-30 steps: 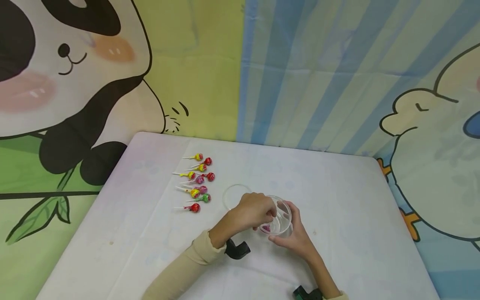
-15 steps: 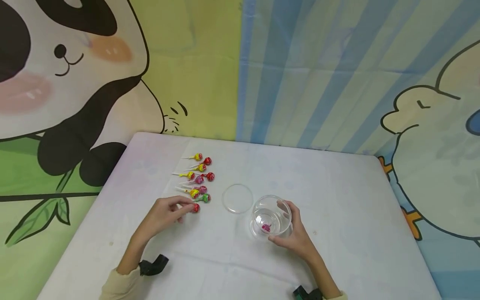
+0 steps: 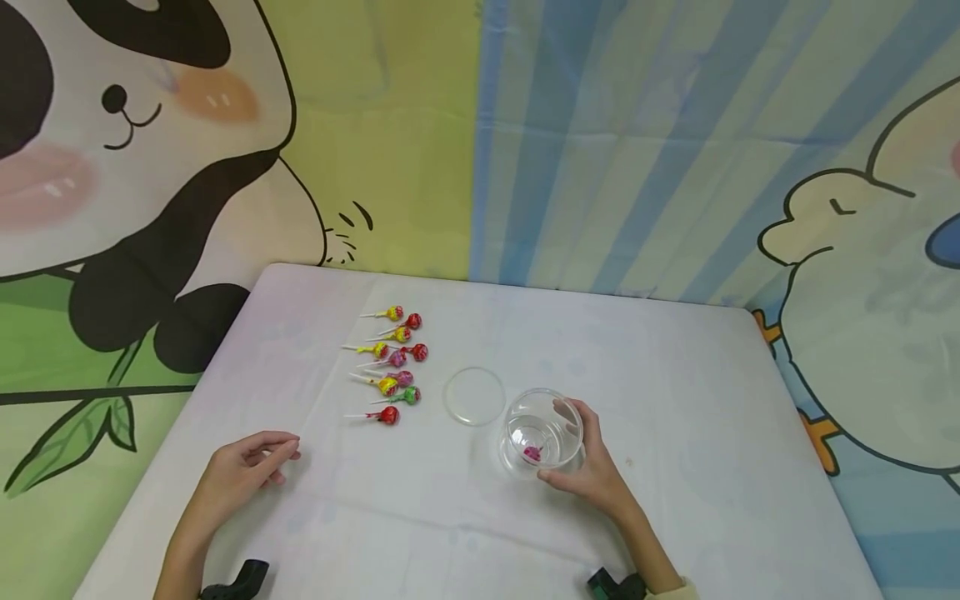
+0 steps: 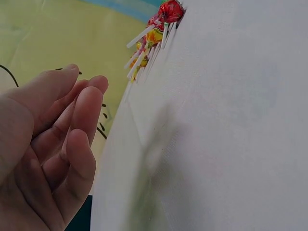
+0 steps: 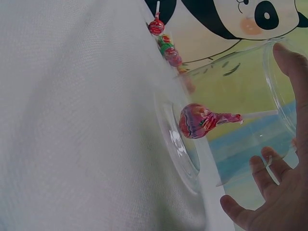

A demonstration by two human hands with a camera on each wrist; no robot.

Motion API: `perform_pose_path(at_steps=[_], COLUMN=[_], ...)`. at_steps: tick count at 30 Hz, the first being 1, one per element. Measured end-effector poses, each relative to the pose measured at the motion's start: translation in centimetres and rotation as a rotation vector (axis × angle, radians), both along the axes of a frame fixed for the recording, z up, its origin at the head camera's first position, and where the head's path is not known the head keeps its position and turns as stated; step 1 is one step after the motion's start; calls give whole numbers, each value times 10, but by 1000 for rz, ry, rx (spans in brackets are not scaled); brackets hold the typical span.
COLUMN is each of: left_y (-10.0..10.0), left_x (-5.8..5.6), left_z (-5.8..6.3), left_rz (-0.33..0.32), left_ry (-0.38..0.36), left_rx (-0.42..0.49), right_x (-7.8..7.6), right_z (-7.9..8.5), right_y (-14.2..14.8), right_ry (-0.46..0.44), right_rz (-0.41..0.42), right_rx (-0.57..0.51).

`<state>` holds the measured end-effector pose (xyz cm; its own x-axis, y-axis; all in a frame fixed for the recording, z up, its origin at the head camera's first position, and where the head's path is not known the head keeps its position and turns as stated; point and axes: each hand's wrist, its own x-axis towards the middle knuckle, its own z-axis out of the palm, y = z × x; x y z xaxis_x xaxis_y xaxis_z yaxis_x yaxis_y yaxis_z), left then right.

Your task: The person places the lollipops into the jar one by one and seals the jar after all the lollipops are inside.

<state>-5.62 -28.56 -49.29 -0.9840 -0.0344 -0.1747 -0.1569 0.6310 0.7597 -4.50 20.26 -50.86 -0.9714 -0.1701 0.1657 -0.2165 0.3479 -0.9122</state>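
My right hand point(image 3: 588, 458) holds a clear plastic jar point(image 3: 516, 429) by its right side, thumb at the front and fingers behind. Inside lies one pink-wrapped lollipop point(image 5: 195, 120), its white stick pointing toward the jar's mouth in the right wrist view. My left hand point(image 3: 243, 475) is held over the table's left part, fingers loosely bent and nothing in them. Nearest to it is a red lollipop point(image 3: 387, 415), at the front end of a column of yellow, red, pink and green lollipops. In the left wrist view the bent fingers point(image 4: 86, 110) are apart from these lollipops.
A clear round lid point(image 3: 474, 397) lies flat between the lollipops and the jar. The white-covered table point(image 3: 690, 400) ends at a cartoon-printed curtain point(image 3: 420, 167) behind. A black wrist mount point(image 3: 240, 579) sits on each forearm.
My left hand has gone from over the jar to the red lollipop, then back toward the lower left without it. The red lollipop stays on the table; my right hand keeps holding the jar.
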Motion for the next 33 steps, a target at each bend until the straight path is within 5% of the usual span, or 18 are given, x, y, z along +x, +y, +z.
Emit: perform_pose_path(at_steps=[19, 24, 33], left_y=[-1, 7, 32], left_x=[-3, -12, -40], left_z=[-5, -9, -12], left_rz=[-15, -57, -175], left_ry=[36, 47, -45], left_rx=[42, 11, -90], right_x=[-1, -1, 0], right_z=[-5, -5, -6], right_y=[2, 3, 3], right_ry=[14, 5, -8], right_rz=[-1, -2, -1], right_rx=[1, -3, -11])
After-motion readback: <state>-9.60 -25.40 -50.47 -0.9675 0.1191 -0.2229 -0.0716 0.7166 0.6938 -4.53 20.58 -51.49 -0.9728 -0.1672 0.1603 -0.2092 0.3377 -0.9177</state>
